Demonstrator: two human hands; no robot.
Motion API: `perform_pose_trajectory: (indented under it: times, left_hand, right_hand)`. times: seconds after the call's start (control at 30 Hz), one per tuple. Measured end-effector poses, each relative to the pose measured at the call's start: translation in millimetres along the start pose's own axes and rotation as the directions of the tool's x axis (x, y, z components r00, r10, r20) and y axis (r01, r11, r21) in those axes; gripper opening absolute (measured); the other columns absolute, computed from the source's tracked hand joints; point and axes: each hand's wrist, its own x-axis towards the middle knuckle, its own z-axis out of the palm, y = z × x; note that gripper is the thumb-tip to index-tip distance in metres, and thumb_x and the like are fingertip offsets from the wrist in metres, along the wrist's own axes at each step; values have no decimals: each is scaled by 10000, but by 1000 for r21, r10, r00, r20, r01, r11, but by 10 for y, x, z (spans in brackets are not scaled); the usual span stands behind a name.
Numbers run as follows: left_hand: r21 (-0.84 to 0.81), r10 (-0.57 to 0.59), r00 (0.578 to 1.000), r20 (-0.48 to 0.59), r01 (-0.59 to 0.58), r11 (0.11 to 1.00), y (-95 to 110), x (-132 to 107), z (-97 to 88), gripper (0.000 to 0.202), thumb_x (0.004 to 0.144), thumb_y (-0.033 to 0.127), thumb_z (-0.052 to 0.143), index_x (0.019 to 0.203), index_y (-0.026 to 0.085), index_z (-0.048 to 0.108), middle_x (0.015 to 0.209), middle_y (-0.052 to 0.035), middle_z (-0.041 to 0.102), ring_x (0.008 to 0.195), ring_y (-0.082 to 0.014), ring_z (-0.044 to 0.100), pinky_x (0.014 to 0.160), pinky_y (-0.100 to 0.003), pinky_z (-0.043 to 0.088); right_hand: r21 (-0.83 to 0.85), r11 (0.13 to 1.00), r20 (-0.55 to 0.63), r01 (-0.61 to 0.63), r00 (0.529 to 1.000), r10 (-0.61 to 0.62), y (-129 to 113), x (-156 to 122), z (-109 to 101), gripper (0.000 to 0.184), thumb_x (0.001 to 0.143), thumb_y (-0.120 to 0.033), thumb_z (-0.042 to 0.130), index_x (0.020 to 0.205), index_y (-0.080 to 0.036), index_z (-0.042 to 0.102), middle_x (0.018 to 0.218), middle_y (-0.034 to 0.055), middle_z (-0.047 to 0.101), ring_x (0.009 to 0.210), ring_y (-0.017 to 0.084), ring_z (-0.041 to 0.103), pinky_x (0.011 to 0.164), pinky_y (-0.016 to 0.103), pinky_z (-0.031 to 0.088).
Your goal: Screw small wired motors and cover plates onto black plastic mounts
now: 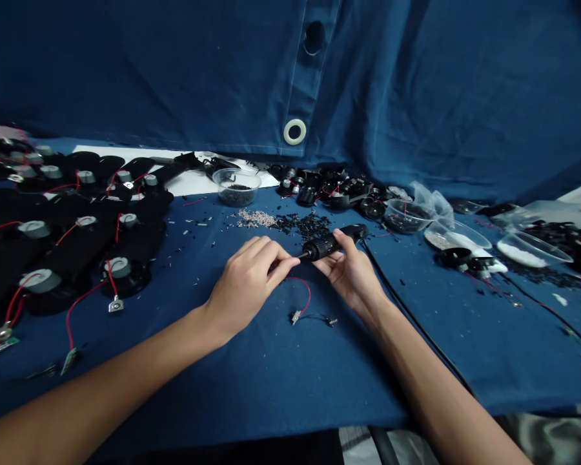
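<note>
My right hand (351,274) is wrapped round a black electric screwdriver (326,245), held nearly level with its bit pointing left. A black cord (416,316) runs from its back end across the cloth. My left hand (252,281) is closed in a pinch at the tip of the bit; whatever is between the fingertips is hidden. Below the hands, a red wire (307,294) curves from near the left fingers to a small metal contact (296,316). A small spring-like piece (331,321) lies to its right on a dark wire.
Rows of black housings (53,245) with red wires cover the left. Beyond my hands lie silver screws (256,218), small black parts (310,225) and a clear bowl (237,197). More bowls (523,255) and black parts (339,187) stand right and back, before a blue curtain (174,77).
</note>
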Motion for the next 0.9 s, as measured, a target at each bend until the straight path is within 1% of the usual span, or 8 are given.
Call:
perform_pose_trajectory:
  times: [0.17, 0.37, 0.53, 0.67, 0.9]
  left_hand:
    - [19, 16, 1000, -26, -15, 1000, 0, -2, 13, 150, 918, 244, 542, 783, 179, 534, 753, 10, 568, 736, -130, 513, 712, -283, 421]
    - [52, 27, 999, -46, -25, 998, 10, -15, 48, 156, 927, 249, 527, 787, 181, 506, 765, -3, 562, 749, -144, 515, 710, -297, 424]
    - [61, 24, 997, -76, -20, 998, 26, -21, 52, 157, 936, 251, 506, 793, 189, 502, 753, -6, 557, 727, -145, 505, 685, -304, 426]
    - [70, 17, 998, -61, -13, 997, 21, -18, 52, 161, 940, 259, 499, 796, 187, 506, 752, -5, 559, 727, -144, 507, 691, -302, 428]
    - [102, 52, 998, -41, -48, 994, -6, -31, 76, 170, 933, 267, 512, 786, 180, 504, 764, -15, 565, 734, -150, 501, 699, -307, 429]
  right_hand:
    - [31, 999, 6, -15, 1000, 14, 21, 10, -16, 197, 834, -323, 580, 912, -168, 487, 776, 70, 683, 717, 162, 684, 757, 316, 593]
    - [39, 999, -7, -24, 1000, 25, 5, -8, -9, 194, 837, -325, 583, 895, -160, 500, 784, 82, 690, 703, 158, 687, 719, 281, 597]
    - [36, 999, 5, -31, 1000, 30, 8, -11, -7, 191, 837, -317, 586, 900, -155, 505, 802, 89, 695, 719, 165, 691, 720, 284, 599]
    - [12, 999, 6, -41, 999, 41, 8, -22, 1, 190, 841, -317, 579, 894, -149, 510, 800, 97, 696, 712, 168, 691, 723, 294, 600]
    - [16, 998, 16, -59, 998, 58, 1, -35, 16, 188, 842, -317, 579, 902, -149, 520, 810, 101, 699, 730, 171, 694, 735, 294, 598]
